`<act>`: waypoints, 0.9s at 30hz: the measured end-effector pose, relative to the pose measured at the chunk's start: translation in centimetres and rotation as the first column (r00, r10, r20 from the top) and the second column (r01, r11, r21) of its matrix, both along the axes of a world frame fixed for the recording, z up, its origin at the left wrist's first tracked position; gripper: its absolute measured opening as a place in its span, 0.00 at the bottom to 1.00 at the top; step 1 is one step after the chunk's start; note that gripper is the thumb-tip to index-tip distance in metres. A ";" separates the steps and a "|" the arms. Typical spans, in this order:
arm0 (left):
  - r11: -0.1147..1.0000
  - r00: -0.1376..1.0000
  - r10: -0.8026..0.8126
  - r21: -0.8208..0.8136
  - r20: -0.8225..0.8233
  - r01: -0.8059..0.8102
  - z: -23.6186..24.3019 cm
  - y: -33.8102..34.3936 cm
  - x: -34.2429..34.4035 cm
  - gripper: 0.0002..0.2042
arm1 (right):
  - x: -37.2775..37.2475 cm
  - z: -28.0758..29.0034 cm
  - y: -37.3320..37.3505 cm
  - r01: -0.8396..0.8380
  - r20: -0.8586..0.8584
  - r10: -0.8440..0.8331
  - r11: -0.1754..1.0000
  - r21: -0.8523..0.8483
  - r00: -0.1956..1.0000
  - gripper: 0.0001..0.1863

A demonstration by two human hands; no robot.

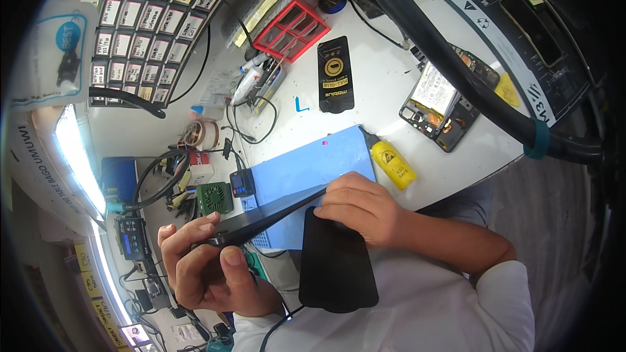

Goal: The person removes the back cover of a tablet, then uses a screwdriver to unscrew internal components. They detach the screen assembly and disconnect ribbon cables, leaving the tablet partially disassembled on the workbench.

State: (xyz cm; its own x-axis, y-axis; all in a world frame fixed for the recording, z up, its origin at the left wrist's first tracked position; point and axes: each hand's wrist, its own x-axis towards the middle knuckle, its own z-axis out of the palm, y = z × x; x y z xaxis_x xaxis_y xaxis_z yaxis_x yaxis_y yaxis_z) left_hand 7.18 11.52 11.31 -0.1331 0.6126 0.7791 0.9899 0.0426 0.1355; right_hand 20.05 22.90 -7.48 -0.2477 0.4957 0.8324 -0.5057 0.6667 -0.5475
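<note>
My left hand (215, 261) is closed round one end of a dark smartphone (261, 222), which is tilted and seen nearly edge-on. The fingers lie along one side and the thumb along the other. My right hand (362, 212) is closed at the phone's other end, fingertips against it. From under those fingers hangs a thin black phone-shaped panel (338, 264), in front of my white shirt. Its upper edge is partly hidden by the hand. Below the phone lies a blue work mat (313, 160).
Beside the mat stands a yellow bottle (394, 166). Farther back lie a black printed sheet (335, 75), an opened phone (443, 101) and a red divided tray (291, 30). A thick black arm (456, 75) crosses the right. Labelled drawers (153, 26) and cables are at left.
</note>
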 end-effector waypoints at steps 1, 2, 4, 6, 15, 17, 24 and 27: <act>1.000 1.000 -0.001 -0.003 0.000 0.001 0.0 -0.1 -0.1 0.18 | 0.0 -0.1 -0.1 -0.013 0.000 0.013 1.000 -0.004 1.000 0.21; 1.000 1.000 -0.001 0.009 0.002 0.001 -0.1 0.0 -0.1 0.18 | 0.1 0.0 -0.1 -0.020 -0.013 0.019 1.000 -0.001 1.000 0.21; 0.999 1.000 -0.001 0.035 0.007 0.001 -0.3 0.3 0.1 0.20 | 0.4 0.6 0.0 -0.032 -0.039 0.032 0.999 0.006 0.999 0.22; 1.000 1.000 0.016 0.015 -0.001 -0.016 -0.2 0.1 0.5 0.19 | 0.6 1.2 -0.1 -0.048 -0.054 0.047 0.999 -0.017 0.997 0.22; 1.000 1.000 0.014 0.007 -0.010 -0.014 -0.2 -0.2 0.4 0.19 | -0.1 2.2 -0.1 -0.026 -0.085 0.026 1.000 -0.005 0.996 0.22; 1.000 1.000 0.015 0.005 -0.007 -0.015 -0.2 -0.1 0.5 0.19 | -0.3 2.3 -0.1 -0.017 -0.083 0.017 1.000 -0.002 0.996 0.22; 0.999 0.999 0.042 0.004 -0.007 -0.042 -0.2 0.0 0.7 0.19 | -0.5 1.9 0.1 0.020 -0.067 -0.018 0.999 0.030 0.998 0.22; 0.999 0.999 0.051 0.013 -0.005 -0.051 -0.1 -0.1 0.9 0.20 | -0.4 2.1 0.0 0.023 -0.058 -0.022 1.000 0.012 0.998 0.21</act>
